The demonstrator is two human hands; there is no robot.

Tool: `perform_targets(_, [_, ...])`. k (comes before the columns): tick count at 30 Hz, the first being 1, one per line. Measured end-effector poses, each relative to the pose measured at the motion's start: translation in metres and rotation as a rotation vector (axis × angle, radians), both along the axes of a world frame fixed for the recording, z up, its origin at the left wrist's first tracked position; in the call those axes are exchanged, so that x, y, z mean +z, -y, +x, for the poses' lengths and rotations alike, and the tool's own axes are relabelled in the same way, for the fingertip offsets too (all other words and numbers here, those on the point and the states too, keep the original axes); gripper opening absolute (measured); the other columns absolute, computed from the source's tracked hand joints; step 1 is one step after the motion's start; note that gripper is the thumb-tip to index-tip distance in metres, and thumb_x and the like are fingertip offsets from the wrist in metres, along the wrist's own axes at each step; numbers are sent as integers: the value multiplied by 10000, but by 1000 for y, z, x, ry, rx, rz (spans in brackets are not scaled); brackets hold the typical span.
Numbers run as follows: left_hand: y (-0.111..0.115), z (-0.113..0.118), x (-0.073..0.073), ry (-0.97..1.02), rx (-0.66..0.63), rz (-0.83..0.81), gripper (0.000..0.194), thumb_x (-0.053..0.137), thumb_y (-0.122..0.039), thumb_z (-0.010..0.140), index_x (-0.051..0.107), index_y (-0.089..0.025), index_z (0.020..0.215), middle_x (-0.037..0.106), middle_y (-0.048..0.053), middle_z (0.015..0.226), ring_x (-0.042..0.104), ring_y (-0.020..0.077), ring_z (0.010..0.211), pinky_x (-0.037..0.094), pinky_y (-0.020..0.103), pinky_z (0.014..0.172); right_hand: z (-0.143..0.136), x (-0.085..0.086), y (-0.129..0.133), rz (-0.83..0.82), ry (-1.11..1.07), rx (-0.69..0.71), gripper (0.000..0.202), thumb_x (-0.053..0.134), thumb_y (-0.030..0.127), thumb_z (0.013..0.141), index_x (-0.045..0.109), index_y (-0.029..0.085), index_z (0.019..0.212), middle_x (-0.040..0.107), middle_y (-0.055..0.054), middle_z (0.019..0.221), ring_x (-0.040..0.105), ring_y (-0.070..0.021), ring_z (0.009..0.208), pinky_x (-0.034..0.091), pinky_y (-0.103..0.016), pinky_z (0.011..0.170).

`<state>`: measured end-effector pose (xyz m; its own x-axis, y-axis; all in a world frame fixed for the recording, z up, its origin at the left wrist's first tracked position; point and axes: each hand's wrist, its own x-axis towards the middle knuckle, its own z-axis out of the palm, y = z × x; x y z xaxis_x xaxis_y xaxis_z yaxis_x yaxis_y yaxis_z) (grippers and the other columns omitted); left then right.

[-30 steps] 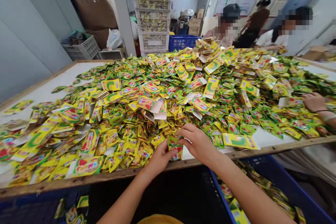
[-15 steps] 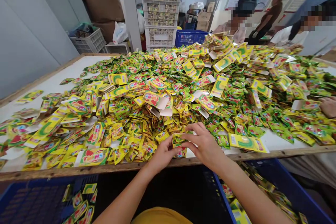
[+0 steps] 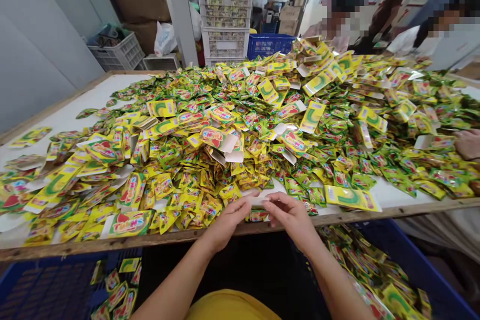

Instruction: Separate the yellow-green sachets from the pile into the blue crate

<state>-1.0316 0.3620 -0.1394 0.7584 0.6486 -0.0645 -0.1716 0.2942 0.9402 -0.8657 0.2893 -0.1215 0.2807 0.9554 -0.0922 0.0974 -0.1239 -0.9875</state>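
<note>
White card (image 3: 258, 201), seemingly carton flap, between left hand (image 3: 229, 220) and right hand (image 3: 292, 217), hands pinching it

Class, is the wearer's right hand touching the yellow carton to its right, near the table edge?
Apart: the head view shows green packets in the gap between the right hand and the yellow carton.

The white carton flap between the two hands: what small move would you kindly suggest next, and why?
I would probably fold the white flap in with the thumbs: its plain face shows between the fingertips of the left hand and right hand, which pinch its ends, and the printed face of apparently the same carton shows just below.
</note>
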Motion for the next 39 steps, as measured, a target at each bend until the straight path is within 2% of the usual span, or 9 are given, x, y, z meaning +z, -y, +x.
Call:
perform_targets(3, [-3, 9, 6, 54, 10, -253, 368, 663, -132, 660, 717, -151, 1024, 683, 77, 1127, 558, 247, 1132, 342, 355, 1045, -6, 2, -7, 11, 62, 40, 185, 670, 338, 757, 668, 161, 812, 510, 36, 599, 417, -60, 421, 350, -198, 400])
perform_targets(7, [-3, 26, 9, 35, 321, -403, 175, 644, -85, 582, 708, -134, 737, 705, 37, 794, 623, 185, 848, 418, 318, 919, -3, 3, -17, 42, 38, 55, 235, 650, 318, 774, 740, 186, 946, 588, -1, 736, 410, -47, 430, 338, -198, 381])
perform_targets(11, [0, 24, 2, -1, 453, -97, 250, 726, -237, 706, 731, -153, 941, 727, 66, 932, 643, 196, 900, 465, 314, 885, 3, -1, -23, 75, -16, 33, 278, 626, 406, 823, 759, 198, 952, 669, -40, 808, 551, -96, 547, 508, -260, 567])
perform_targets(14, [-2, 17, -6, -84, 475, 110, 259, 702, -294, 769, 735, -180, 999, 726, 75, 1028, 646, 205, 976, 468, 317, 919, 2, -1, -26, 38, -78, -7, 270, 726, 410, 733, 765, 189, 882, 700, -46, 810, 589, -117, 569, 541, -274, 566])
perform_targets(18, [-10, 16, -11, -104, 477, 219, 244, 650, -307, 820, 718, -188, 1022, 726, 59, 1002, 655, 185, 941, 495, 298, 881, 0, 0, -31, 5, -135, -29, 295, 808, 372, 620, 759, 174, 833, 707, -34, 730, 636, -150, 600, 574, -282, 564])
perform_targets(25, [-20, 18, -6, -236, 459, 453, 136, 675, -293, 801, 722, -167, 782, 706, 8, 728, 628, 129, 668, 483, 209, 633, -5, -2, -39, 11, -126, -88, 231, 793, 354, 612, 718, 161, 713, 649, -3, 601, 613, -140, 515, 550, -255, 459])
perform_targets(29, [-19, 12, -8, -159, 420, 641, 114, 656, -232, 832, 739, -214, 907, 733, 15, 872, 665, 139, 791, 511, 228, 744, -6, -5, -34, 59, -82, -73, 185, 763, 337, 670, 724, 177, 754, 649, -12, 663, 618, -141, 555, 565, -273, 508])
perform_targets(32, [-16, 5, -11, -83, 362, 806, 248, 643, -165, 842, 706, -257, 1064, 723, 28, 1027, 665, 150, 936, 507, 263, 880, -2, -11, -24, 177, -47, -28, 129, 719, 310, 746, 733, 201, 813, 671, -43, 816, 653, -168, 689, 573, -291, 585])
perform_targets(39, [-14, -7, -23, -69, 240, 963, 395, 605, -124, 859, 611, -264, 1228, 642, 69, 1223, 610, 172, 1115, 492, 325, 983, 8, -17, 2, 405, 480, 85, 286, 497, 174, 915, 710, 289, 1066, 593, -71, 1098, 599, -164, 967, 504, -302, 795])
